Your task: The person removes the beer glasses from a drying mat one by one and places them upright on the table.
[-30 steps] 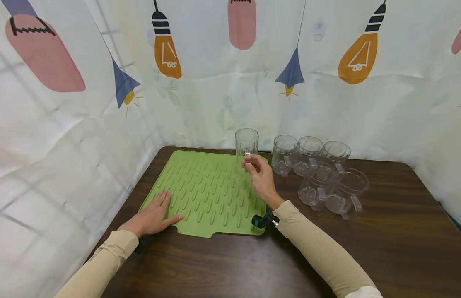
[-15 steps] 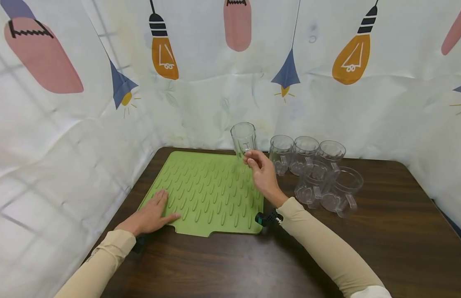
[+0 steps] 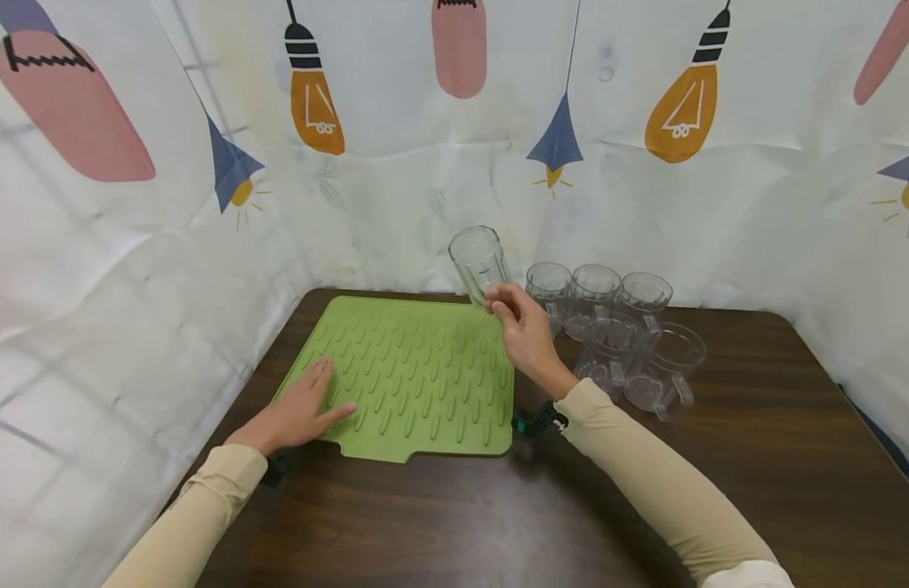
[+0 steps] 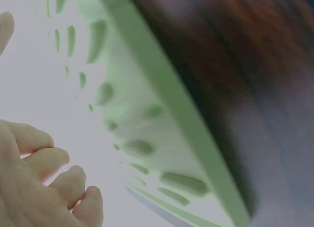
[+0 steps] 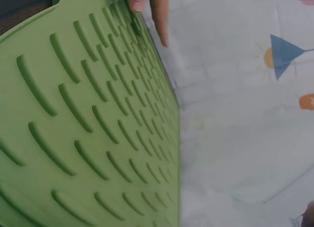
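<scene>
My right hand [image 3: 528, 331] pinches the handle of a clear glass mug [image 3: 474, 255]. The mug is tilted to the left, raised above the far right corner of a green ridged drying mat [image 3: 425, 384]. Only a fingertip of that hand shows at the bottom right corner of the right wrist view. My left hand [image 3: 296, 412] lies with straight fingers over the mat's left front corner. In the left wrist view, its fingers [image 4: 54, 163] appear beside the mat's ridges [image 4: 184, 183].
Several clear mugs stand right of the mat, including a back one [image 3: 548, 282] and a front one [image 3: 675, 351], handles facing me. All rest on a dark wooden table [image 3: 461, 523]. A printed curtain [image 3: 395, 204] closes off the back and left.
My right hand has risen with the mug, which has gone from upright over the mat to tilted leftward. The left hand stays at the mat's corner. The head view has shifted slightly.
</scene>
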Demonstrator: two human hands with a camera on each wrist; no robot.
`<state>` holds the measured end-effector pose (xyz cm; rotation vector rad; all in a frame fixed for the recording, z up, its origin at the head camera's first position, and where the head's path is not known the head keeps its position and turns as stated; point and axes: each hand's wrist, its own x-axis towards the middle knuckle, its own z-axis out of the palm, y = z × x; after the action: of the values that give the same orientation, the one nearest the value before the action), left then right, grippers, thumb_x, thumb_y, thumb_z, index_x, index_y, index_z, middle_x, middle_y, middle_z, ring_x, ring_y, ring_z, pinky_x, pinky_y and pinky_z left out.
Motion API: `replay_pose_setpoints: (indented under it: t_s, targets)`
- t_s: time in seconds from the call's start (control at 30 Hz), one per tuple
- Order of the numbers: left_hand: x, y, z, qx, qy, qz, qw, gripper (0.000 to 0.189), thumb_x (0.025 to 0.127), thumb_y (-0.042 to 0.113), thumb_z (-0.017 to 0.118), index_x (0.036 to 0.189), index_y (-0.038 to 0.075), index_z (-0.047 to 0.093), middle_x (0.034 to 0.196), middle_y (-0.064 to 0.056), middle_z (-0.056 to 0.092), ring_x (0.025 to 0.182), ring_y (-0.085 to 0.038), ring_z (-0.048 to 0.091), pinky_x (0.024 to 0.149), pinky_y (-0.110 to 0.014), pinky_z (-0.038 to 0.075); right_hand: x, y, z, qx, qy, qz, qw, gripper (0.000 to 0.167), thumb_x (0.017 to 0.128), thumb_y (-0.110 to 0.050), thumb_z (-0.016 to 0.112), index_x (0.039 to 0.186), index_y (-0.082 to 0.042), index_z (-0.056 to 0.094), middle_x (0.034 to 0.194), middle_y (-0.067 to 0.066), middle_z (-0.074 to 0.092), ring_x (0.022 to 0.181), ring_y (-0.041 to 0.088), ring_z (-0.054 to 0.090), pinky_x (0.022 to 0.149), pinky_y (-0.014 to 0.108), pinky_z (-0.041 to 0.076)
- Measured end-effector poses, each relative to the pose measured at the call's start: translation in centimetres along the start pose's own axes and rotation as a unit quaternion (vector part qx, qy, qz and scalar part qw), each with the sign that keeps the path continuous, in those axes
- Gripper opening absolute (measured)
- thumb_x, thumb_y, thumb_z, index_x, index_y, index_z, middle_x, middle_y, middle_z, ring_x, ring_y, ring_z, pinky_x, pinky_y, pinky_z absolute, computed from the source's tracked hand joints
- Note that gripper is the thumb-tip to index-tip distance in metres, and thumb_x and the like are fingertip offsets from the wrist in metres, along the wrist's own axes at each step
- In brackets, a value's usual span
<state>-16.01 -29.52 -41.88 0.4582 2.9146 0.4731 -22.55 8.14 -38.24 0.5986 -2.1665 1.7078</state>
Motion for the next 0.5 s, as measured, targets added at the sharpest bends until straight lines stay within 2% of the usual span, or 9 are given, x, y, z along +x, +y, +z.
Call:
replay_pose_setpoints:
  t_s: [0.17, 0.33, 0.5]
  targets:
    - [0.4, 0.9, -0.5, 0.007, 0.023, 0.003, 0.9997, 0.099, 0.103, 0.061, 0.051, 0.164, -0.007, 0.013, 0.171, -0.033, 0.010, 0.157, -0.056, 0.013, 0.125, -0.071, 0.021, 0.4, -0.6, -0.7, -0.017, -0.020, -0.014, 0.9996, 0.021, 0.107, -0.005, 0.052, 0.124, 0.000, 0.064, 0.116, 0.022, 0.070, 0.111, 0.035, 0.070, 0.098, 0.035, 0.060]
    - [0.9, 1.5, -0.8, 0.003, 0.049, 0.010, 0.9987, 0.097, 0.103, 0.062, 0.051, 0.166, -0.001, 0.009, 0.173, -0.027, 0.008, 0.159, -0.052, 0.012, 0.127, -0.069, 0.020, 0.6, -1.2, -1.4, -0.056, -0.029, -0.046, 0.9969, 0.019, 0.107, -0.007, 0.054, 0.121, -0.001, 0.066, 0.112, 0.019, 0.072, 0.107, 0.033, 0.070, 0.094, 0.040, 0.061]
    - [1.3, 2.1, -1.1, -0.008, 0.071, 0.012, 0.9973, 0.096, 0.104, 0.062, 0.049, 0.167, 0.004, 0.008, 0.173, -0.027, 0.010, 0.159, -0.050, 0.014, 0.126, -0.069, 0.022, 0.5, -1.8, -2.1, -0.113, -0.041, -0.079, 0.9897, 0.018, 0.107, -0.006, 0.053, 0.119, -0.004, 0.066, 0.112, 0.015, 0.071, 0.105, 0.029, 0.070, 0.091, 0.044, 0.061]
